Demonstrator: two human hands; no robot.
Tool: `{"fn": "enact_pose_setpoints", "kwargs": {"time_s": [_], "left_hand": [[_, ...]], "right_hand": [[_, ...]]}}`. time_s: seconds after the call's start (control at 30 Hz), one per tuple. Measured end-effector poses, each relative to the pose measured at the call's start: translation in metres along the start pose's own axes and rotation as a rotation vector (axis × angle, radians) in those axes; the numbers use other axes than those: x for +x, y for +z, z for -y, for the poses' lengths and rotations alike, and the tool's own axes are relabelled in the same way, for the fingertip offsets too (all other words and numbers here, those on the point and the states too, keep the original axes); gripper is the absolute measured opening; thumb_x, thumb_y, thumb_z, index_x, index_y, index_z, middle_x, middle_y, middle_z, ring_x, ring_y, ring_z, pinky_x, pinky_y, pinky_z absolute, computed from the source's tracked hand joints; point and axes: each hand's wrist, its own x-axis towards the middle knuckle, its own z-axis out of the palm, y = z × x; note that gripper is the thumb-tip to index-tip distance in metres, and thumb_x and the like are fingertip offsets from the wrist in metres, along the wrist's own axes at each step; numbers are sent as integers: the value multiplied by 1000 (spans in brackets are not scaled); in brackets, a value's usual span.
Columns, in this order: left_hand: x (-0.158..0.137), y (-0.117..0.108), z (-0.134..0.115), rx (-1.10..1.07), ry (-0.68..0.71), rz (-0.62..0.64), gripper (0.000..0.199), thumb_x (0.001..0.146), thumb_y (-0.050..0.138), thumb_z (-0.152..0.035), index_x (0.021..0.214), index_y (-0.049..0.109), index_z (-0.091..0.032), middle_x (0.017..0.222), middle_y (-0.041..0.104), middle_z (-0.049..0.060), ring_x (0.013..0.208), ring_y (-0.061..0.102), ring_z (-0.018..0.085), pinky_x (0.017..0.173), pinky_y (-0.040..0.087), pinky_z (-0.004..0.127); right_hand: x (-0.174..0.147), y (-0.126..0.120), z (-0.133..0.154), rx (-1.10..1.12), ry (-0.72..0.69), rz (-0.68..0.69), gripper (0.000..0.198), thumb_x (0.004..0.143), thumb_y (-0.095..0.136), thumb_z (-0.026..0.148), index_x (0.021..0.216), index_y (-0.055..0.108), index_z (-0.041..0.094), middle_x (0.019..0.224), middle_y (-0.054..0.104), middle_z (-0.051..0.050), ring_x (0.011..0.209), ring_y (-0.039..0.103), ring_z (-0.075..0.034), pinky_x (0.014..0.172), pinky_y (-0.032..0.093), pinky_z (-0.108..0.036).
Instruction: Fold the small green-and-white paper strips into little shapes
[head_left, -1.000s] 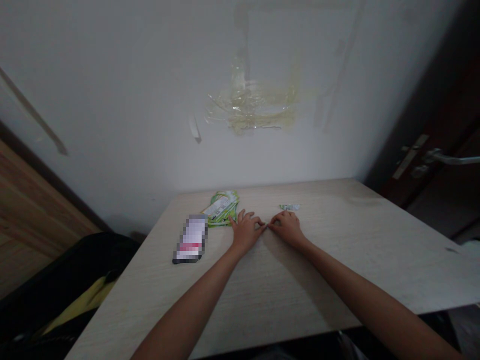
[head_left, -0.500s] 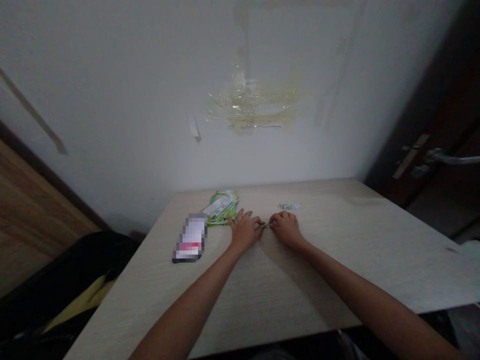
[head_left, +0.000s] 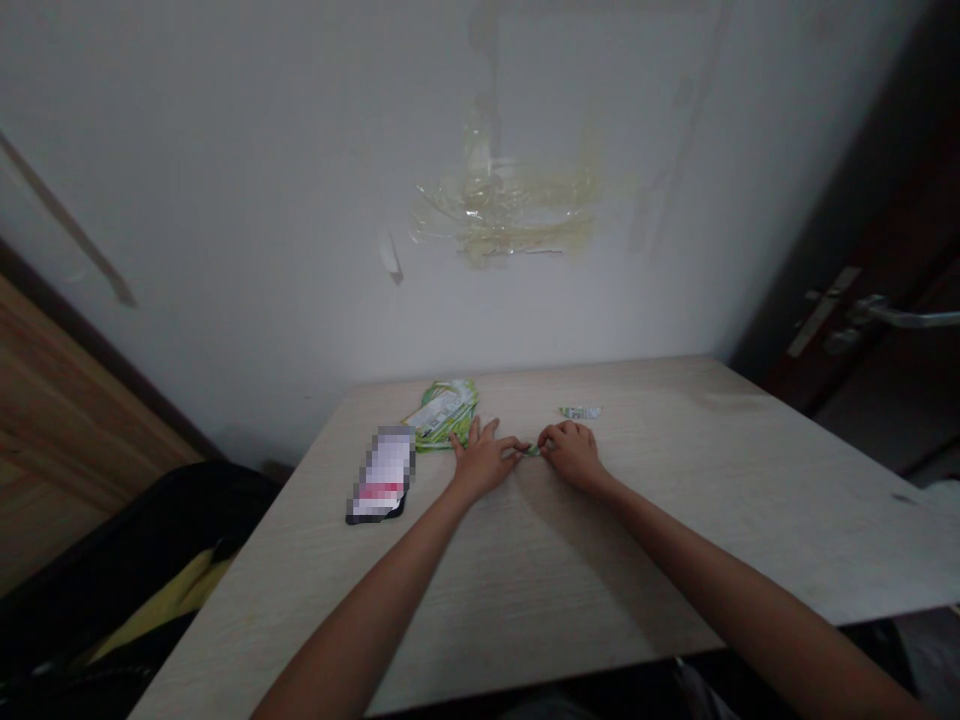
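A small green strip (head_left: 532,450), looking like a folded piece of printed wrapper, lies low over the tabletop between my two hands. My left hand (head_left: 484,465) has its thumb and index finger at the strip's left end, while its other fingers spread out toward a pile of green-and-white printed packaging (head_left: 442,415). From the other side, my right hand (head_left: 574,455) pinches the strip's right end with curled fingers. Just beyond the right hand lies a separate small green-and-white printed scrap (head_left: 581,412). The fingertips partly cover the strip.
A phone (head_left: 382,475) with a blurred-out screen lies left of my left hand, by the packaging. The pale wooden table (head_left: 675,420) meets a wall (head_left: 300,250) marked with old tape. A dark bag (head_left: 172,530) stands at left; a door handle (head_left: 900,315) is at right.
My left hand's fingers have shifted slightly left, with the index finger straighter, and a bit more of the strip shows. The right hand stays nearly where it was.
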Motion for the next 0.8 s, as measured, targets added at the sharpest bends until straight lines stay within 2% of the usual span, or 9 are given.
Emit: {"fn": "enact_pose_setpoints", "kwargs": {"time_s": [0.53,0.8], "left_hand": [[-2,2,2,31,4,8,34,91,50,-47,121,63,-52,159,34,-2,151,6,39,107,-2,78],[-3,3,2,48,7,-7,34,91,51,-46,123,62,-53,157,36,-4,151,7,37,108,-5,77]], "right_hand": [[9,5,-14,16,-38,53,26,84,61,26,108,70,29,120,58,-8,120,44,-27,105,24,-43],[8,0,-33,105,-130,7,32,81,55,15,103,75,23,112,66,-8,113,54,-22,100,35,-32]]}}
